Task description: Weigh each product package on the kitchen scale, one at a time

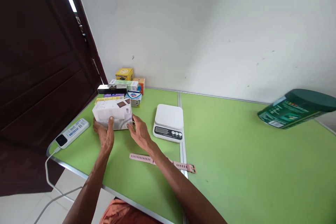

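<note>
A white carton with dark brown squares printed on it (pixel 112 112) is between my two hands at the left of the green table. My left hand (pixel 105 133) grips its left front, the thumb lying on the near face. My right hand (pixel 139 131) has its fingers at the right end of the carton. Right behind the carton is a group of small boxes, among them a yellow box (pixel 124 73), a long black box (pixel 112 89) and a blue-and-white box (pixel 134 98). Whether the carton rests on the table or is slightly raised, I cannot tell.
To the right of my hands stands a white kitchen scale (pixel 169 117). A pink watch strap (pixel 141 158) lies partly under my right forearm. At the left edge is a white device (pixel 73 132) with a cable (pixel 47 171). A green canister (pixel 294 110) stands far right.
</note>
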`<act>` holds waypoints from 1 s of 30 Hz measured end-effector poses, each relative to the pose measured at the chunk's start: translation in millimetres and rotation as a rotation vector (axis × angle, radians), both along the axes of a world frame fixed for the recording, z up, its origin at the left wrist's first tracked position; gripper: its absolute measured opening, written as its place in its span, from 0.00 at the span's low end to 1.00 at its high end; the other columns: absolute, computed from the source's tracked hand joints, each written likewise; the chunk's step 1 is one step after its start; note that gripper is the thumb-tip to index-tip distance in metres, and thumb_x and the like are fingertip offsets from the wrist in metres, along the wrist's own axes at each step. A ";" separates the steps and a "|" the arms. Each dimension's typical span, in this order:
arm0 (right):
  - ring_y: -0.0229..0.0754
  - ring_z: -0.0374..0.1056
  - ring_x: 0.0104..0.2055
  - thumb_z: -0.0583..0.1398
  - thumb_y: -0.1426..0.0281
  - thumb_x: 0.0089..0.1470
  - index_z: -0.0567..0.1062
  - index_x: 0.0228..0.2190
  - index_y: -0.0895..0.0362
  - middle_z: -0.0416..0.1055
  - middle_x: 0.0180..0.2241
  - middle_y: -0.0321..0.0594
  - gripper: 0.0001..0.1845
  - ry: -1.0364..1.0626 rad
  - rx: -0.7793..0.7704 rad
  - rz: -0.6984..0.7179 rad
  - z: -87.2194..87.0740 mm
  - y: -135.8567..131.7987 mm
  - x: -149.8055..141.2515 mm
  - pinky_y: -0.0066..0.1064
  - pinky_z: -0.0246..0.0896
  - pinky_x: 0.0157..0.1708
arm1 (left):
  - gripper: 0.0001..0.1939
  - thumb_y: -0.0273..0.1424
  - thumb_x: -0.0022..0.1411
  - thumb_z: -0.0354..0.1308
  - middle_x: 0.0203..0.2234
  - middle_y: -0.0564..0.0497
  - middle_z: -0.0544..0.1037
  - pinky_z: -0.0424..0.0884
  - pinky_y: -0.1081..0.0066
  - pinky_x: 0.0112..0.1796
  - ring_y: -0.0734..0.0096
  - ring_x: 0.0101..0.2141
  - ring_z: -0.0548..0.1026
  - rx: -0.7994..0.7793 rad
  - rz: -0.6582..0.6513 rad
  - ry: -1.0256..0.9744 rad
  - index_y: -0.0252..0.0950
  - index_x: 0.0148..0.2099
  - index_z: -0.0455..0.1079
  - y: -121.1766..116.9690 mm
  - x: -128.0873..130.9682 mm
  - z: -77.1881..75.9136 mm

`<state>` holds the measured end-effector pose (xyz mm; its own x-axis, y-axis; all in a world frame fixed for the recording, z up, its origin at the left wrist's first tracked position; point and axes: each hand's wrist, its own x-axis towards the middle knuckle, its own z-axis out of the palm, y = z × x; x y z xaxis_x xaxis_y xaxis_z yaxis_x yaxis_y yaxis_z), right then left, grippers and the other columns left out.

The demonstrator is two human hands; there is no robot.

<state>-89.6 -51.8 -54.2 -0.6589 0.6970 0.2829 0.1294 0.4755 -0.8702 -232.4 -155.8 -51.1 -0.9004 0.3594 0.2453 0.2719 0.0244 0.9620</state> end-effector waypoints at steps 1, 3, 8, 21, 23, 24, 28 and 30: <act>0.59 0.79 0.61 0.61 0.70 0.68 0.72 0.69 0.59 0.78 0.64 0.58 0.30 -0.004 -0.019 0.011 -0.1 0.0 -5.4 0.54 0.77 0.63 | 0.66 0.70 0.57 0.68 0.76 0.21 0.61 0.54 0.39 0.77 0.26 0.81 0.48 -0.046 0.077 0.031 0.31 0.79 0.51 0.8 -2.6 -2.8; 0.60 0.77 0.64 0.63 0.70 0.67 0.70 0.70 0.60 0.76 0.66 0.59 0.33 -0.019 -0.042 0.011 -0.6 -0.4 -17.1 0.54 0.75 0.66 | 0.71 0.72 0.56 0.65 0.78 0.16 0.53 0.48 0.34 0.77 0.21 0.81 0.43 -0.139 0.163 0.064 0.28 0.81 0.46 2.1 -6.9 -6.1; 0.60 0.77 0.64 0.66 0.70 0.65 0.70 0.71 0.55 0.78 0.64 0.54 0.36 -0.035 -0.057 0.003 4.2 -2.0 -35.3 0.54 0.76 0.65 | 0.78 0.69 0.51 0.70 0.80 0.15 0.42 0.48 0.24 0.75 0.11 0.80 0.42 -0.236 0.140 -0.023 0.28 0.83 0.38 1.4 -6.9 2.9; 0.55 0.80 0.55 0.61 0.53 0.70 0.77 0.62 0.50 0.79 0.62 0.51 0.26 0.245 0.025 -0.452 14.3 51.4 185.0 0.56 0.80 0.58 | 0.59 0.56 0.67 0.66 0.79 0.25 0.48 0.54 0.32 0.76 0.28 0.79 0.52 -0.129 -0.356 0.401 0.30 0.83 0.42 44.4 156.0 55.8; 0.57 0.79 0.55 0.63 0.50 0.64 0.79 0.56 0.53 0.80 0.58 0.53 0.27 0.284 0.073 -0.758 5.4 79.8 249.9 0.55 0.77 0.58 | 0.50 0.52 0.72 0.62 0.78 0.29 0.55 0.55 0.37 0.77 0.35 0.78 0.57 -0.101 -0.543 0.396 0.34 0.82 0.46 66.0 197.7 56.9; 0.59 0.77 0.57 0.62 0.48 0.63 0.78 0.56 0.55 0.79 0.58 0.56 0.29 0.293 0.073 -0.859 0.0 93.5 282.3 0.57 0.74 0.60 | 0.46 0.49 0.73 0.61 0.78 0.31 0.57 0.55 0.39 0.77 0.38 0.78 0.58 -0.091 -0.642 0.396 0.35 0.82 0.48 76.4 218.1 55.7; 0.61 0.72 0.57 0.57 0.45 0.61 0.77 0.50 0.55 0.78 0.53 0.54 0.30 0.311 0.005 -1.302 -23.5 139.9 388.6 0.62 0.65 0.64 | 0.42 0.46 0.75 0.60 0.78 0.33 0.59 0.55 0.42 0.78 0.43 0.79 0.59 -0.170 -1.048 0.339 0.38 0.81 0.51 109.6 290.9 37.7; 0.57 0.72 0.54 0.57 0.46 0.61 0.77 0.45 0.53 0.79 0.46 0.48 0.26 0.320 -0.048 -1.422 -33.1 161.9 421.4 0.57 0.65 0.64 | 0.43 0.46 0.74 0.60 0.78 0.32 0.57 0.54 0.42 0.78 0.43 0.79 0.57 -0.257 -1.220 0.298 0.36 0.81 0.50 119.4 318.2 24.0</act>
<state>331.8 110.0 -87.3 0.6659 0.7061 0.2407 0.2583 0.0845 -0.9624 85.9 -36.4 -27.2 0.1218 0.9760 0.1806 0.4519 -0.2165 0.8654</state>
